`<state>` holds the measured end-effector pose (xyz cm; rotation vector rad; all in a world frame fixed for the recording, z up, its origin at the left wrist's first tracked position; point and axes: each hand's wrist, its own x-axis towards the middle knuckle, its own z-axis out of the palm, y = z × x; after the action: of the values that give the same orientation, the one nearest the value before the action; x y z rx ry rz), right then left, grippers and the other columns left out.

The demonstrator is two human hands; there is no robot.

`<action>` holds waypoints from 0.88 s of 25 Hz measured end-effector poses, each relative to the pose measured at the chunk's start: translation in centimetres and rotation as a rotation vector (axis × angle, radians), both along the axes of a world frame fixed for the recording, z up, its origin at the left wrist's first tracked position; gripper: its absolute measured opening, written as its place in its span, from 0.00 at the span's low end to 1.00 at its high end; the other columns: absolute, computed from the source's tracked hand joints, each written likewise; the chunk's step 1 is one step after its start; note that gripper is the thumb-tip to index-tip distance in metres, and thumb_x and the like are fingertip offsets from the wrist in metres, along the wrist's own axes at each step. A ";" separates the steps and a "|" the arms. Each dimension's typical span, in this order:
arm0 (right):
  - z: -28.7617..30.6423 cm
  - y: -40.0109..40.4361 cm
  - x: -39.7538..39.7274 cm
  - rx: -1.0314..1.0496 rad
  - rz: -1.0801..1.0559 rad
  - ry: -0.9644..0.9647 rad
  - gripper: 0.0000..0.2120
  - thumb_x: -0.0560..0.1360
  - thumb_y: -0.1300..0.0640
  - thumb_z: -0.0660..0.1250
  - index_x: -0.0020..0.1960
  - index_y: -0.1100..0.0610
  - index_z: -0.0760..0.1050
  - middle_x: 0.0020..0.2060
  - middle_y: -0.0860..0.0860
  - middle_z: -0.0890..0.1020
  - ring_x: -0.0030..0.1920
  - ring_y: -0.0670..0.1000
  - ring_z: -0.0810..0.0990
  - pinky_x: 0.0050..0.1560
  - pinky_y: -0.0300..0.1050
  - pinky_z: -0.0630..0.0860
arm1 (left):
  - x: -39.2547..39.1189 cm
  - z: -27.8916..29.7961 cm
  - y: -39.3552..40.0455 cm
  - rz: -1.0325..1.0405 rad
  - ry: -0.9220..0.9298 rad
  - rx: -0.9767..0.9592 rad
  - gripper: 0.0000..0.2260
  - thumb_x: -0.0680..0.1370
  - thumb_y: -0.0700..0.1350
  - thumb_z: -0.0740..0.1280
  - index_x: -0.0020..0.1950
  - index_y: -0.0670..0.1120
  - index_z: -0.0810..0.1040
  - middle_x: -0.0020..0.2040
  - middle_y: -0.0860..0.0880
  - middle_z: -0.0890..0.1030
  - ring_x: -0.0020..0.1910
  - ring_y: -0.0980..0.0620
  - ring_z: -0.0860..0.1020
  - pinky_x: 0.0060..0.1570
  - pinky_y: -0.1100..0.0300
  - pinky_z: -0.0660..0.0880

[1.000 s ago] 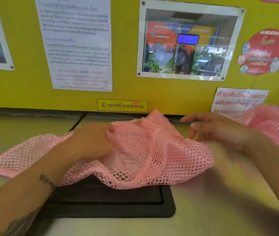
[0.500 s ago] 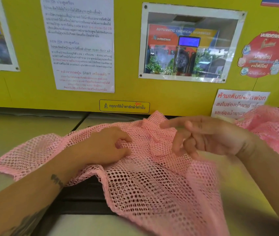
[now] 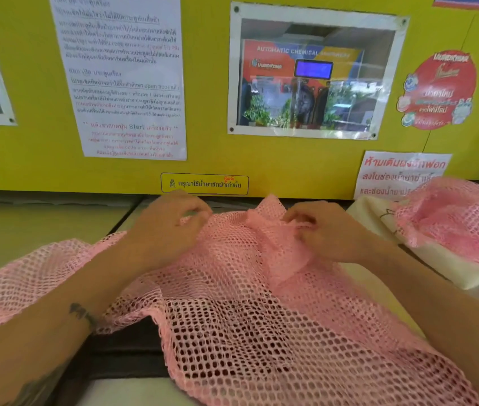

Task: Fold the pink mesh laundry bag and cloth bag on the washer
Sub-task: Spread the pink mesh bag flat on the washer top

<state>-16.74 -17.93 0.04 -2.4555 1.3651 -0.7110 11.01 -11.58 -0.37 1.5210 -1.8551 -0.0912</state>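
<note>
A pink mesh laundry bag [image 3: 232, 312] lies spread and rumpled across the washer top [image 3: 378, 291], one end draping over the front edge toward me. My left hand [image 3: 171, 227] pinches the mesh at its far edge. My right hand [image 3: 326, 232] grips a bunched fold of the same bag near the back. A cream cloth bag [image 3: 373, 218] lies at the right, partly covered by a second heap of pink mesh [image 3: 460, 221].
A black recessed lid panel [image 3: 121, 350] shows under the mesh at the front left. Straight behind the washer stands a yellow wall [image 3: 261, 159] with printed notices and a framed photo. Another washer top [image 3: 27, 224] lies to the left.
Both hands moved toward the wall and closed on the mesh's far edge. More of the bag now hangs over the front edge. The view shifted right, showing the cream cloth bag.
</note>
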 end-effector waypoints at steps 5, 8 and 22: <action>0.1 -2.9 -4.8 -0.092 -0.365 0.029 0.14 0.70 0.66 0.63 0.47 0.49 0.77 0.47 0.50 0.82 0.46 0.52 0.78 0.42 0.43 0.74 | 1.0 -0.1 0.3 0.256 -0.281 0.355 0.26 0.75 0.52 0.67 0.73 0.58 0.67 0.73 0.52 0.71 0.71 0.47 0.69 0.71 0.44 0.64; 0.0 -3.1 -5.8 -0.213 -0.488 0.079 0.17 0.71 0.64 0.63 0.58 0.53 0.78 0.54 0.57 0.78 0.54 0.60 0.76 0.54 0.56 0.75 | 0.6 0.4 0.5 0.294 -0.292 0.116 0.21 0.75 0.43 0.67 0.67 0.54 0.73 0.64 0.50 0.77 0.64 0.46 0.74 0.65 0.44 0.69; -0.6 -1.7 -2.6 -0.077 -0.232 0.385 0.29 0.74 0.56 0.63 0.73 0.41 0.64 0.69 0.51 0.69 0.69 0.57 0.67 0.66 0.59 0.68 | -1.9 4.6 0.8 -0.092 0.116 0.366 0.10 0.81 0.45 0.60 0.52 0.51 0.82 0.38 0.51 0.85 0.36 0.55 0.84 0.46 0.56 0.81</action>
<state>-19.33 -19.64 -0.54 -2.6168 1.8138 -0.3481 9.11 -10.77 4.27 1.6296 -1.8864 -0.5779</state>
